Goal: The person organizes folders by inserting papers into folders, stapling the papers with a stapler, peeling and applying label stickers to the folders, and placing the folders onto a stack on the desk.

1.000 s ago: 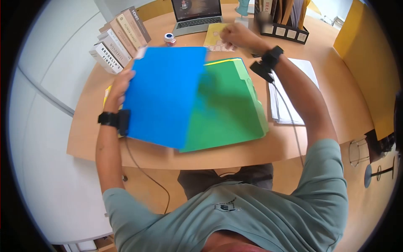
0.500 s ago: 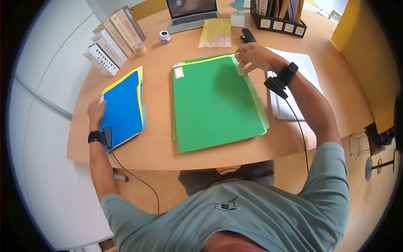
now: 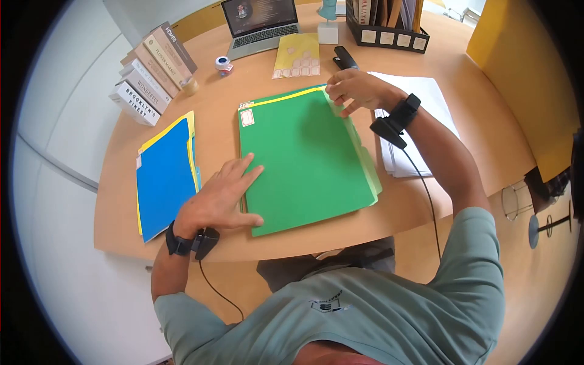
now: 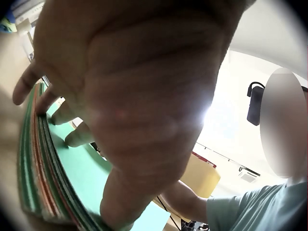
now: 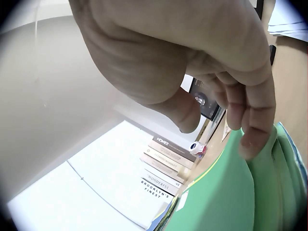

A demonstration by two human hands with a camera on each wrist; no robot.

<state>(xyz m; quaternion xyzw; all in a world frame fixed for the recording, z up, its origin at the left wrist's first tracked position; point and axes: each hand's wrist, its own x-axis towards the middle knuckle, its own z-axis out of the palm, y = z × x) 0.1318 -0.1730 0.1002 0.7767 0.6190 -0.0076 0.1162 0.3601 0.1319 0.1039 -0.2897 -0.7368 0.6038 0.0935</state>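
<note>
A stack of green folders (image 3: 304, 158) lies at the middle of the table, with a white label at its upper left corner and yellow edging along the top. My left hand (image 3: 222, 198) is at the stack's left edge, fingers spread; in the left wrist view its fingertips reach over the layered folder edges (image 4: 48, 163). At the upper right corner is my right hand (image 3: 362, 91), its fingers loosely bent and thumb apart. In the right wrist view the fingertips are right at the folder tabs (image 5: 264, 163). A blue folder (image 3: 164, 176) rests over yellow ones on the left.
Upright books (image 3: 155, 67) stand at the back left, near a small white and red roll (image 3: 224, 66). Behind the stack are a laptop (image 3: 261, 30), a yellow sticker sheet (image 3: 297, 56) and a black stapler (image 3: 345, 58). White papers (image 3: 420, 109) lie right; a black organizer (image 3: 386, 39) is at the back.
My left hand has put the blue folder down on the left pile, let go, and moved right to the green stack. My right hand has come down to the stack's upper right corner.
</note>
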